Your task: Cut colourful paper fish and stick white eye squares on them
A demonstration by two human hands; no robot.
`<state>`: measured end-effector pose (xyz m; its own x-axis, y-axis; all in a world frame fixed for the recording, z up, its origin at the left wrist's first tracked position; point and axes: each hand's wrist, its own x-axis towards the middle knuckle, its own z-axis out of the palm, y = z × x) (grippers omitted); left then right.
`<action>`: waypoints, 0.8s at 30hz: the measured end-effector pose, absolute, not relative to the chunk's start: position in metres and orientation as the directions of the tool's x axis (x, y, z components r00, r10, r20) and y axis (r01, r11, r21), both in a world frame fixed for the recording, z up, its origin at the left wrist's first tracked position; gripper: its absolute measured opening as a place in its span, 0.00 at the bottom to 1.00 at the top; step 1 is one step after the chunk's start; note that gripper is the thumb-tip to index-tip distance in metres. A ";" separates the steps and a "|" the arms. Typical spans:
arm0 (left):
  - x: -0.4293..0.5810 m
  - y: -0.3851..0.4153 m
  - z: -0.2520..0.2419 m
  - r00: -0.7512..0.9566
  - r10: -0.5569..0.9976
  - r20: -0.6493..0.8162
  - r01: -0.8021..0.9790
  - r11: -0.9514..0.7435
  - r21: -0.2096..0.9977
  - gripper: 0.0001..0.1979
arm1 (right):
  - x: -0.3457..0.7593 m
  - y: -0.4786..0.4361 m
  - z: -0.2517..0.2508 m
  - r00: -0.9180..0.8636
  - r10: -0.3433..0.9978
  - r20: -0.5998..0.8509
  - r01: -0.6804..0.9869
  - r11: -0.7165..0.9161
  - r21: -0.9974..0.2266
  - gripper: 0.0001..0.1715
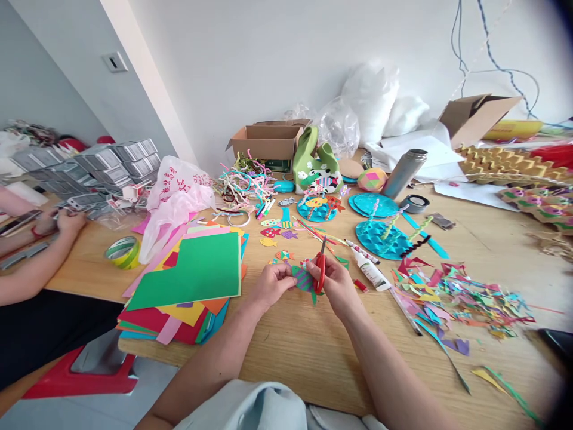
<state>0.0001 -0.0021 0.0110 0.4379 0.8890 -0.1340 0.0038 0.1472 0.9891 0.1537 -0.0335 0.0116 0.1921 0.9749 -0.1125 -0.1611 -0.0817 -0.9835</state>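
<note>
Between the thumb and fingers of my left hand (271,285) is a striped paper fish (304,280), purple and green. My right hand (339,285) is closed round red-handled scissors (320,269) whose blades point away from me; its fingertips also meet the edge of the fish. Just beyond my hands lie several small paper fish, among them a yellow fish (268,242) and a purple fish (289,235). A white glue bottle (371,272) lies to the right of my right hand. A small red piece (360,286) sits close to it.
Coloured paper sheets (192,269) are piled left, beside a tape roll (123,252). Paper scraps (465,298) spread over the right side. Blue discs (380,240) and a steel flask (405,173) stand farther back. Another person's hands (58,222) are at far left.
</note>
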 end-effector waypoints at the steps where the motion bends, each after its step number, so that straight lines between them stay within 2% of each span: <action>1: 0.000 -0.001 0.011 0.421 0.897 -0.136 -0.004 0.152 0.988 0.09 | 0.154 -0.033 0.012 0.188 0.976 -0.114 -0.164 -0.083 -0.983 0.27; 5: -0.002 0.000 0.010 0.393 0.908 -0.141 -0.005 0.156 0.988 0.09 | 0.155 -0.033 0.010 0.182 0.974 -0.133 -0.183 -0.099 -0.978 0.30; 10: -0.002 0.000 0.011 0.402 0.904 -0.145 0.002 0.158 0.987 0.07 | 0.155 -0.033 0.011 0.185 0.976 -0.115 -0.170 -0.084 -0.982 0.26; 15: -0.001 -0.001 0.011 0.399 0.905 -0.145 -0.001 0.159 0.987 0.07 | 0.156 -0.033 0.012 0.185 0.975 -0.122 -0.183 -0.088 -0.979 0.28; 19: -0.001 -0.001 0.012 0.403 0.905 -0.139 -0.021 0.161 0.987 0.06 | 0.157 -0.033 0.012 0.208 0.971 -0.121 -0.192 -0.080 -0.978 0.26; 24: -0.003 0.001 0.013 0.315 0.940 -0.131 -0.077 0.162 0.984 0.06 | 0.159 -0.032 0.011 0.173 0.976 -0.131 -0.188 -0.098 -0.977 0.27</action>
<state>-0.0032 0.0012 0.0125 0.3148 0.9401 -0.1305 -0.0768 0.1623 0.9838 0.1585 -0.0320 0.0107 0.1735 0.9761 -0.1311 -0.1879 -0.0978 -0.9773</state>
